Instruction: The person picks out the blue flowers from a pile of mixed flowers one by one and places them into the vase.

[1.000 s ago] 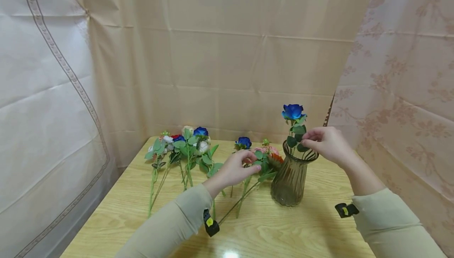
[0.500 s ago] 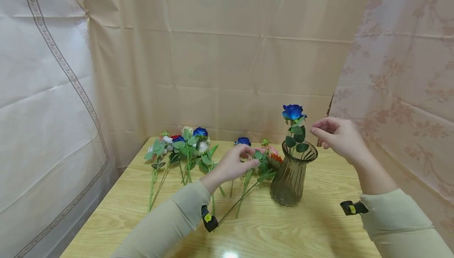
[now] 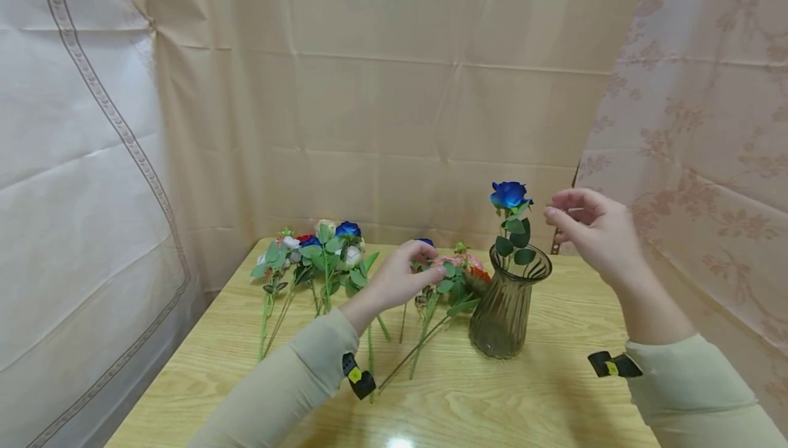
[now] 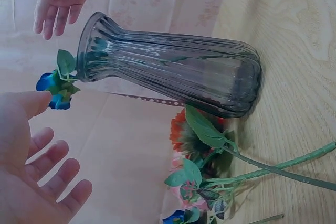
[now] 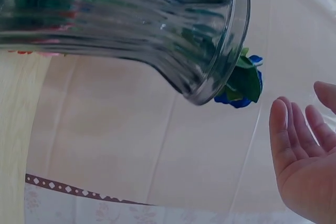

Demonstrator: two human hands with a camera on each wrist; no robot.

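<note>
A blue rose [image 3: 509, 195] stands upright in a ribbed, smoky glass vase [image 3: 501, 311] at the right of the table, its leaves just above the rim. To the right of the rose is my right hand [image 3: 594, 232], apart from it, holding nothing, with fingers loosely bent. My left hand [image 3: 397, 277] hovers left of the vase over several flowers, also holding nothing. In the left wrist view its fingers are spread and relaxed. Beside the vase lie an orange flower [image 4: 181, 132] and pink flowers [image 3: 468, 260] with crossed green stems. Another blue rose [image 3: 425, 241] is mostly hidden behind my left hand.
More artificial flowers lie at the table's left: white roses [image 3: 352, 255], a blue rose [image 3: 348, 229] and a red one [image 3: 304, 236], stems towards me. The wooden table [image 3: 492, 407] is backed by a beige curtain [image 3: 382, 106], with patterned cloth [image 3: 708, 161] at the right.
My right hand has let go of the blue rose's leaves and moved right, away from the vase. My left hand has shifted slightly left. The rose stays standing in the vase.
</note>
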